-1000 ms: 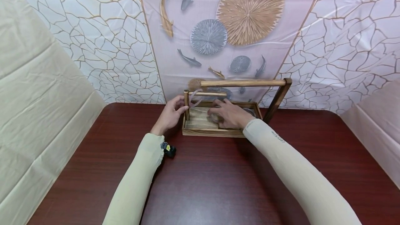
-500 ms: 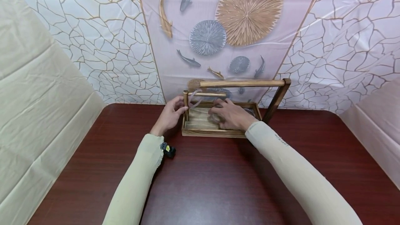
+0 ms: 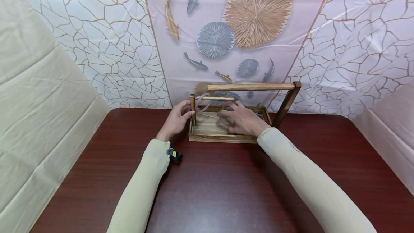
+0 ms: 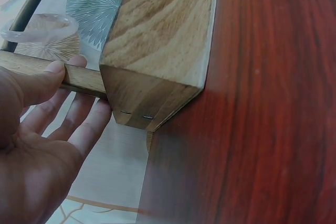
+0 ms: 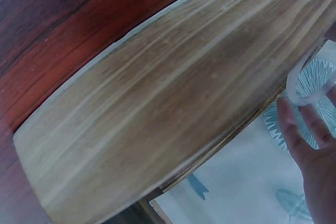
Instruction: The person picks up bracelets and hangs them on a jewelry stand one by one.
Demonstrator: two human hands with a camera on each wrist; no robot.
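A wooden stand has a shallow tray [image 3: 223,138] as its base, upright posts and two horizontal bars. My left hand [image 3: 177,118] holds its short left post [image 4: 84,80], thumb on one side and fingers on the other. From the lower bar [image 3: 220,97] beside that post hangs a pale translucent bangle [image 4: 32,37]. Over the tray, my right hand [image 3: 242,118] has its fingers curled about a second pale bangle [image 5: 302,99]. In the right wrist view this bangle is at the fingertips, partly cut off by the frame edge. The hand hides part of the tray floor.
A taller post [image 3: 285,104] at the right carries the upper bar [image 3: 252,86], above and behind my right hand. The stand sits near the back edge of the dark red table [image 3: 207,186]. A patterned cloth [image 3: 129,46] hangs behind it.
My right hand has shifted slightly to the right, and more of the bangle at its fingertips shows. The left hand stays on the post.
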